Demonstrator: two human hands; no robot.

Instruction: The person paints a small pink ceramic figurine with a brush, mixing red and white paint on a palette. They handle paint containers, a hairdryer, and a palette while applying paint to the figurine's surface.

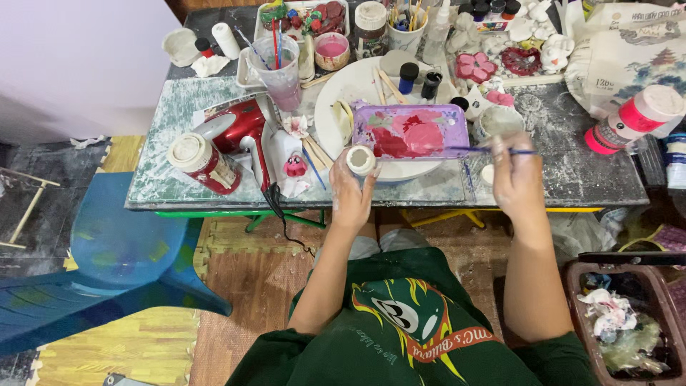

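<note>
Bin (576, 286) of paint-stained paper scraps

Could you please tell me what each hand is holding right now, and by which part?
The left hand holds a small white jar around its sides; the right hand pinches a thin paintbrush along its handle.

Both forearms reach forward side by side, bare to the elbow, the left hand (351, 187) curled in a closed grip, the right hand (516, 176) pinched shut with fingers pointing left.
</note>
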